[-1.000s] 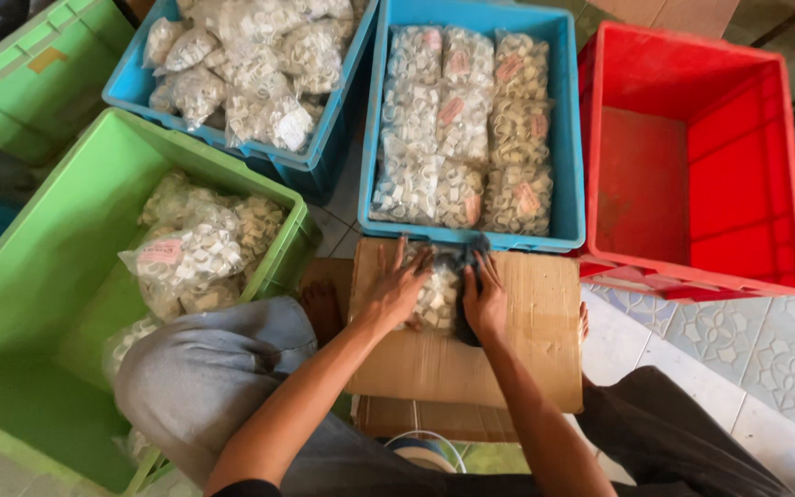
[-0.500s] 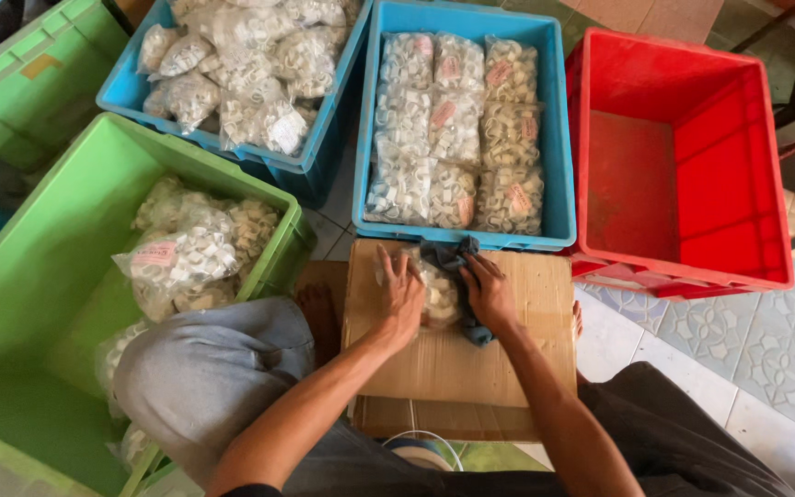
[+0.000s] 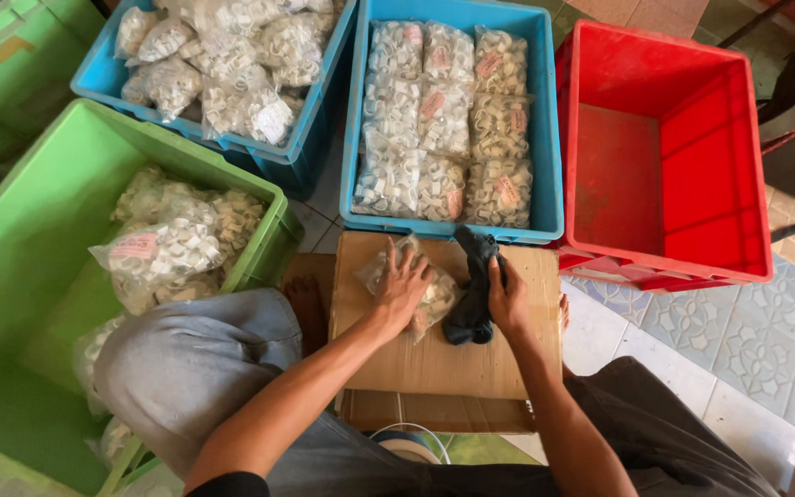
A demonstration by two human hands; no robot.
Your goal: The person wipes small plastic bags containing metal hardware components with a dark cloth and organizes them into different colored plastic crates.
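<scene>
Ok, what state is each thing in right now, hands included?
Left hand: pressed flat on the plastic bag.
Right hand: gripping the dark cloth.
Cardboard box: closed.
Red crate: empty.
Middle blue crate: full, bags in rows.
Green crate: partly filled.

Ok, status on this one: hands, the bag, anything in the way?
Left hand flat on clear plastic bag of small white pieces, on brown cardboard box. Right hand holding dark cloth. Nothing blocking.

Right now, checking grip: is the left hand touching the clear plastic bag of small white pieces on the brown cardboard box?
Touching. The head view shows the left hand pressed flat on the clear plastic bag, no gap.
</scene>
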